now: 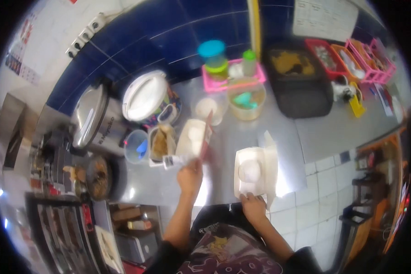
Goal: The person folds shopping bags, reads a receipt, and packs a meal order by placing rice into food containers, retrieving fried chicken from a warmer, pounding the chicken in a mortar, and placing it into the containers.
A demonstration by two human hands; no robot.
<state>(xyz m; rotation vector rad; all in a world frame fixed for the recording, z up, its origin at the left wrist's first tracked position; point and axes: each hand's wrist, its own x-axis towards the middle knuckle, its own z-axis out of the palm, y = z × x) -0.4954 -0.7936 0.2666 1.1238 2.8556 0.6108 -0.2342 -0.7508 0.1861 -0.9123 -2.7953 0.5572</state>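
Two paper food boxes stand open on the steel counter, each holding a white rounded mound, perhaps rice. My left hand (pixel 190 176) is closed on the near edge of the left food box (pixel 183 142), by its raised reddish lid flap. The right food box (pixel 238 171) is at the counter's front, its pale lid standing up on the right side. My right hand (pixel 253 205) pinches its near edge; the fingertips are partly hidden. Just left of the left box is a tub (pixel 160 141) of brown food with a bag in it. A white label or packet (pixel 172 161) lies near my left hand.
A clear tub with a blue scoop (pixel 141 148), a Miyako cooker (pixel 93 116) and a white-lidded container (pixel 145 97) stand left. Behind are a bucket with a green item (pixel 245 100) and a pink basket (pixel 211 85). A black container (pixel 303 93) and colored baskets are right.
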